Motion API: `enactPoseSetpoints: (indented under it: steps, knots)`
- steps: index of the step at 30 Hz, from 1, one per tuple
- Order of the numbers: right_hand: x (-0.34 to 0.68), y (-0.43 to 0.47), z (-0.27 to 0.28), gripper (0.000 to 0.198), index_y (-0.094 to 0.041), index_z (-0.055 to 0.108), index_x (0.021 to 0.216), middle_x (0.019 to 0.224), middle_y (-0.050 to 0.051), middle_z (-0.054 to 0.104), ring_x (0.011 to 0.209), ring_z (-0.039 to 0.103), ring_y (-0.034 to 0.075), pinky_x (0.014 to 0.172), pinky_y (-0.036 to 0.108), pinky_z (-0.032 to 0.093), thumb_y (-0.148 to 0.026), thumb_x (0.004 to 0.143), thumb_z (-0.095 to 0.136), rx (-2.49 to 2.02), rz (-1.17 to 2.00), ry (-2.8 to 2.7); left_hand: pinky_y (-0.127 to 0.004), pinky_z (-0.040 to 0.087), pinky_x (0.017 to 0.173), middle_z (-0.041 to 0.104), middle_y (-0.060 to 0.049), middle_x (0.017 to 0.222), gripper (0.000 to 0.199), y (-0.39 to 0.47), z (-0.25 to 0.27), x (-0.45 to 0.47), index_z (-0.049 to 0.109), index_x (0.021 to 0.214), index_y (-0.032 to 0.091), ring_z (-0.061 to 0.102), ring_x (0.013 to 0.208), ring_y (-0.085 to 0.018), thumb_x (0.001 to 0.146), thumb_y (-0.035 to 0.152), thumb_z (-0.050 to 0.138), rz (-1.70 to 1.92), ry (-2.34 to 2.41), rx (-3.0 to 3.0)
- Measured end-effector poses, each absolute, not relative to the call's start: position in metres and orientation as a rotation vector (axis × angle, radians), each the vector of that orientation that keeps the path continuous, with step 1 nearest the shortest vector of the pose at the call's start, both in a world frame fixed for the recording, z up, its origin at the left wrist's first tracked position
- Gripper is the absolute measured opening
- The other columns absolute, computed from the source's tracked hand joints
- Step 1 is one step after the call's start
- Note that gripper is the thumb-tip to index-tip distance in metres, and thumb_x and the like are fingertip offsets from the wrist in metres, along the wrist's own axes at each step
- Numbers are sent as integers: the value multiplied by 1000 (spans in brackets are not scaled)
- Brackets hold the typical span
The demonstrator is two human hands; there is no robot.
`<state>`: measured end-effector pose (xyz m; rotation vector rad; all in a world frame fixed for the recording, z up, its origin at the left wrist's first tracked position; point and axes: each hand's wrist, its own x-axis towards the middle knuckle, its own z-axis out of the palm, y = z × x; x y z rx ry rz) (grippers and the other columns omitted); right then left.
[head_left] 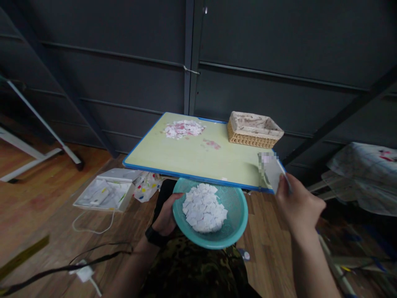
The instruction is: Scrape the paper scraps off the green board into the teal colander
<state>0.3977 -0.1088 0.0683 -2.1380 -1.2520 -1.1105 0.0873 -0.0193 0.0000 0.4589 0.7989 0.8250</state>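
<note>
Head view: my left hand (166,217) is gripping the rim of a round turquoise plastic mesh bowl (238,223), which is holding white paper scraps (204,209) by the near edge of the pale-yellow, blue-edged desk (186,159). My right hand (296,203) is pinching a flat pale rectangular piece (274,176), partly blurred, over the desk's right end.

The dark wall (124,78) looks dim, but the yellow tabletop (186,155) is brighter. A soft shadow lies beside the white card (274,174), and blocky little squares cover its far end. Near the sides, things look blurry and stretched.
</note>
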Motion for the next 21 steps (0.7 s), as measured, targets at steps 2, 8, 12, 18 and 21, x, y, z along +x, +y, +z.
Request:
enactPoseSetpoints:
  steps: [2, 8, 12, 18, 21]
  knots:
    - [397, -102, 63, 39, -10, 75, 100, 55, 10, 64, 43, 50, 16, 48, 26, 23, -36, 93, 47, -2181, -1069, -1281, -38, 53, 78, 80, -11, 81, 18, -20, 0, 87, 75, 80, 10, 72, 78, -28, 72, 26, 71, 818, 791, 446]
    - [394, -93, 56, 37, -11, 73, 103, 56, 9, 62, 42, 43, 13, 49, 25, 19, -33, 93, 45, -2261, -1063, -1269, -39, 53, 82, 80, -10, 78, 10, -19, 2, 85, 71, 70, 13, 73, 86, -31, 71, 23, 72, 814, 784, 412]
    - [390, -90, 63, 35, -12, 73, 99, 55, 8, 61, 41, 39, 11, 50, 25, 17, -31, 94, 44, -2325, -1065, -1285, -39, 53, 84, 80, -10, 81, 11, -19, 3, 86, 73, 77, 12, 73, 90, -31, 73, 22, 69, 811, 775, 404]
    - [390, -82, 75, 32, -12, 72, 89, 55, 8, 61, 42, 37, 11, 51, 26, 15, -27, 94, 43, -2394, -1027, -1413, -38, 53, 82, 81, -10, 83, 16, -18, -3, 84, 74, 83, 11, 74, 87, -30, 76, 23, 67, 799, 804, 428]
    - [389, -81, 75, 32, -12, 73, 92, 55, 8, 62, 43, 43, 12, 50, 26, 18, -28, 94, 45, -2297, -1008, -1483, -37, 53, 79, 80, -11, 80, 16, -18, -4, 84, 73, 80, 11, 74, 83, -29, 76, 25, 66, 799, 826, 440]
